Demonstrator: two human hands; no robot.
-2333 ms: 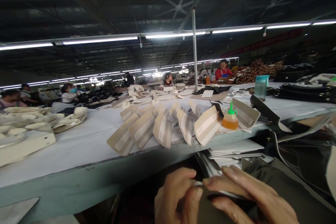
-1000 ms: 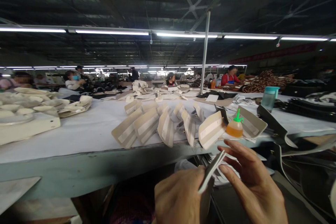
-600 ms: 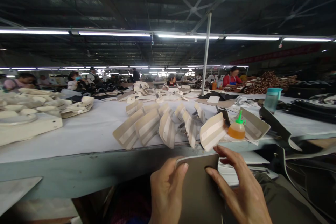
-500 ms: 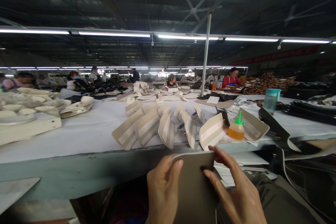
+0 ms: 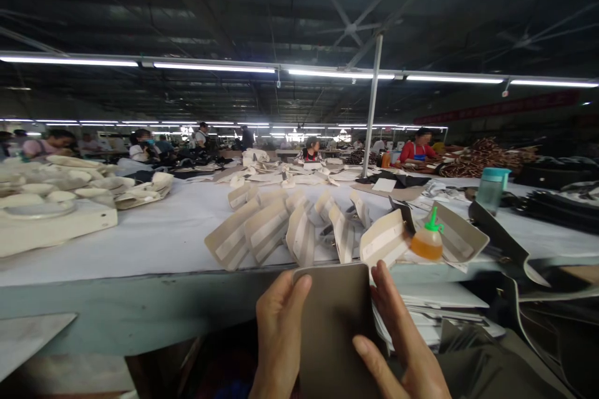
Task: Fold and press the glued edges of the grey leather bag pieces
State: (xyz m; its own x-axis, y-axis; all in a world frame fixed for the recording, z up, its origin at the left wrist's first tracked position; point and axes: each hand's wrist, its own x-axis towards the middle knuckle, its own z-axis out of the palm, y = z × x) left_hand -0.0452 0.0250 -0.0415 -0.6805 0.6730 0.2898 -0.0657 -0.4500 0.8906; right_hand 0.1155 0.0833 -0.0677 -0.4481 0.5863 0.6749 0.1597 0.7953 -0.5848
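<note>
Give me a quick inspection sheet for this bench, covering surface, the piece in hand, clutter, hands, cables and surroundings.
Surface: long table with a white top and a pale painted front edge.
Job's thing: taupe panel, flat, held upright below the table edge.
Clutter: beige pieces with pale strips fanned along the edge; glue bottle with a green nozzle; teal cup; cream parts piled at left; white sheets stacked under the table.
Hands: left hand grips the panel's left edge; right hand grips its right edge, thumb on its face.
Cables: nothing seen.
Surroundings: other people seated at far tables; tube lights and a pole overhead.
</note>
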